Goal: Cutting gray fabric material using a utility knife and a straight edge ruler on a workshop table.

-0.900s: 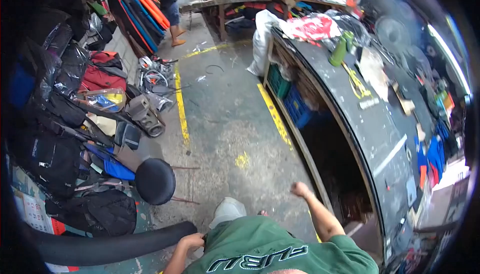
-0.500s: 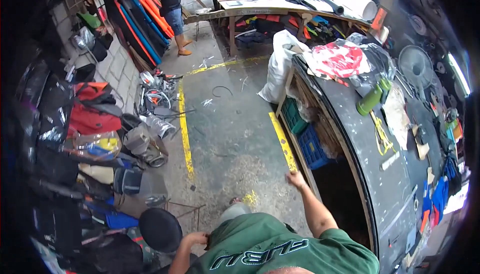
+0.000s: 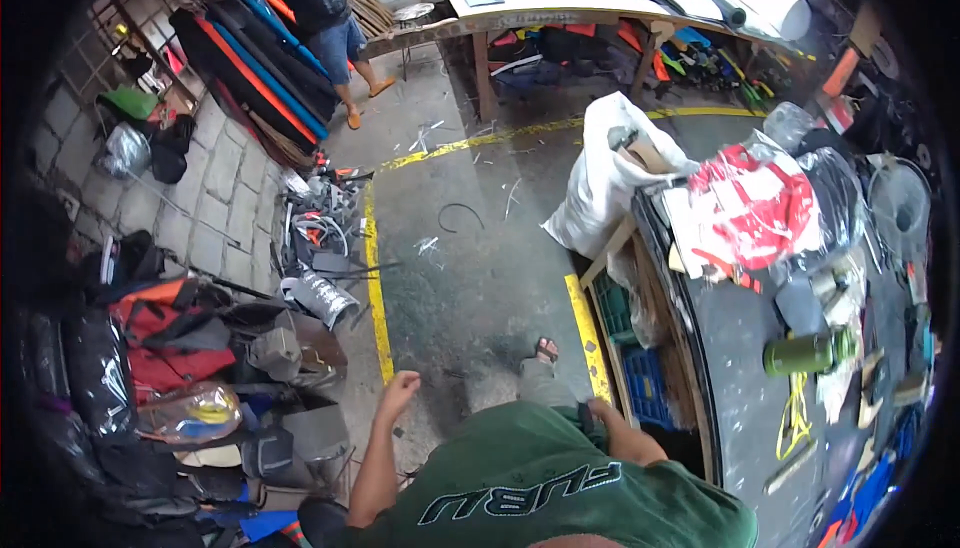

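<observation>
My left hand swings in front of my body above the concrete floor, fingers loosely curled with nothing visible in them. Down at my right side, my right hand is beside the hem of my green shirt, close to a small dark thing at my waist. Its fingers are mostly hidden. My sandalled foot is on the floor ahead, near a yellow floor line.
On the right, a dark workbench carries a green bottle and a red-and-white plastic bag. A white sack stands at its far end. Bags crowd the left. Far ahead, a person stands near fabric rolls and a table.
I have moved forward, so the sack, table and person appear nearer. My left hand has swung forward, and my right hand has dropped back to my side. The person's stance has shifted.
</observation>
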